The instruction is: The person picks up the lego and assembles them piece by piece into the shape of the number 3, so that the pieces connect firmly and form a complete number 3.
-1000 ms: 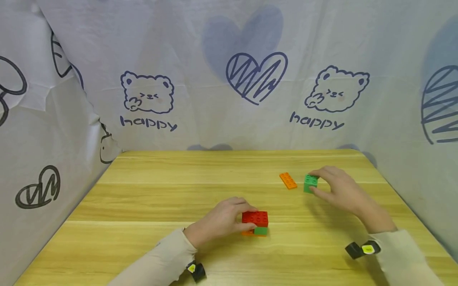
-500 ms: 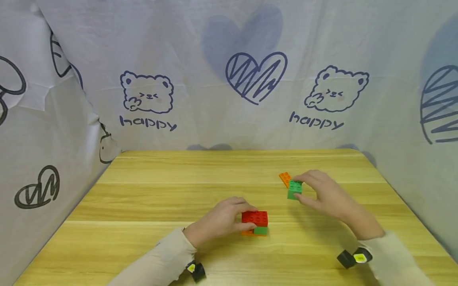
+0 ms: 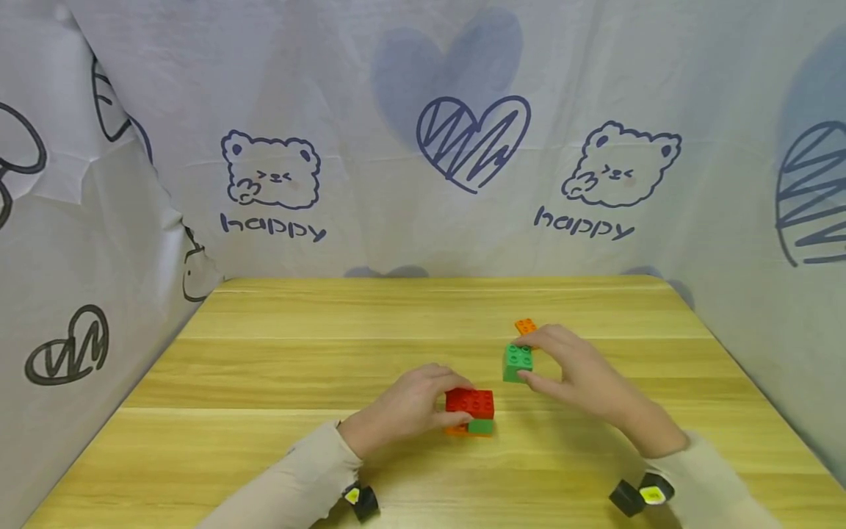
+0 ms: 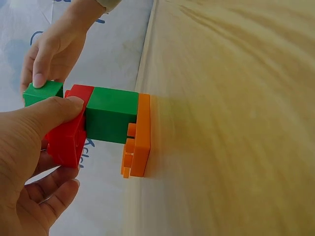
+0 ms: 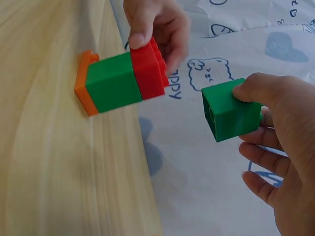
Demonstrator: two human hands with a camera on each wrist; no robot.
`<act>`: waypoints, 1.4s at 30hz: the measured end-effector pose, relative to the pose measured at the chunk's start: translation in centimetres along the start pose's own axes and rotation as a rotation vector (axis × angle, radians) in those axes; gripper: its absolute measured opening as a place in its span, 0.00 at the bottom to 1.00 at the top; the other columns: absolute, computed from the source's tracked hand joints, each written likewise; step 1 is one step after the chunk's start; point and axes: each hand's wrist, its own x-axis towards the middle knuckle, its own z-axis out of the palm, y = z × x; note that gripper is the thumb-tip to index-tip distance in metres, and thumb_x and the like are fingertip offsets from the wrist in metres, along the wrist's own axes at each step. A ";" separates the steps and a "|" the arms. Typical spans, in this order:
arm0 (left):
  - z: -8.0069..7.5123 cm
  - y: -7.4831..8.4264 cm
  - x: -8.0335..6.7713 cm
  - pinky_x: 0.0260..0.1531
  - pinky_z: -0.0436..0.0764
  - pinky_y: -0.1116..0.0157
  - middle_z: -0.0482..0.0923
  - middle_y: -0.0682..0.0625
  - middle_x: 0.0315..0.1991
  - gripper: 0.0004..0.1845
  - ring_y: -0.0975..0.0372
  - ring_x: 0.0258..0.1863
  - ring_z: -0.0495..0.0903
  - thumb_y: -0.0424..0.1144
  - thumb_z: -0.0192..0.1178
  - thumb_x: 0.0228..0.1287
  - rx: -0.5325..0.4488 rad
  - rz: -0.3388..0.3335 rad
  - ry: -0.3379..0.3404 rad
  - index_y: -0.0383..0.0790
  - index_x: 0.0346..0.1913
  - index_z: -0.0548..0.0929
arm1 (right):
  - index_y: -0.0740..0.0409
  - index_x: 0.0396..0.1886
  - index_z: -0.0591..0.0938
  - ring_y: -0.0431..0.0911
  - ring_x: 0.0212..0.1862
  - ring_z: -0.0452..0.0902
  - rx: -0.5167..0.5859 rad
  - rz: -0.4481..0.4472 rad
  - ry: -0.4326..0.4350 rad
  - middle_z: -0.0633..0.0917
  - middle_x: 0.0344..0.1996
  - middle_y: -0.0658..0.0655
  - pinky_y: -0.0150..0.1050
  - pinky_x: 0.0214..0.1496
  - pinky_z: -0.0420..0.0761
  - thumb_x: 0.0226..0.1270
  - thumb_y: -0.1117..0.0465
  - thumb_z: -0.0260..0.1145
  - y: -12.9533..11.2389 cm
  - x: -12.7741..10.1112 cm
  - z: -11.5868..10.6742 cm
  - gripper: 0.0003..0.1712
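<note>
- Green block (image 3: 518,361), studs up, pinched in the air above the table (image 3: 297,353), to the right of the stack (image 3: 474,413) and apart from it.
- Around it, the right hand (image 3: 575,371): thumb on one side, fingers opposite, spread no wider than the block.
- At the stack, the left hand (image 3: 413,404), thumb and fingers gripping opposite sides of the red block (image 5: 147,71) on top.
- Beneath the red, a middle block (image 4: 112,115), also green; lowest, an orange base (image 4: 143,140), flat on the table, some studs bare.
- Farther back on the table, an orange plate (image 3: 526,326), partly hidden by the right hand.
- Behind, white cloth (image 3: 370,220) with hearts and bears.
</note>
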 end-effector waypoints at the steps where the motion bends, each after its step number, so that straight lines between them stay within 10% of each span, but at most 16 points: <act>1: 0.0 0.0 0.0 0.47 0.78 0.70 0.82 0.55 0.47 0.21 0.66 0.45 0.79 0.53 0.65 0.64 0.002 -0.003 0.001 0.44 0.54 0.83 | 0.53 0.56 0.80 0.44 0.49 0.75 0.008 0.003 -0.002 0.81 0.46 0.47 0.48 0.50 0.79 0.60 0.55 0.73 -0.2 0.0 0.1 0.24; 42: 0.0 0.2 0.0 0.43 0.78 0.72 0.83 0.55 0.43 0.21 0.67 0.42 0.78 0.51 0.68 0.62 -0.021 -0.035 0.014 0.41 0.52 0.83 | 0.50 0.55 0.81 0.41 0.49 0.77 0.124 -0.043 -0.076 0.80 0.47 0.43 0.42 0.50 0.80 0.63 0.53 0.72 -2.9 0.3 3.2 0.21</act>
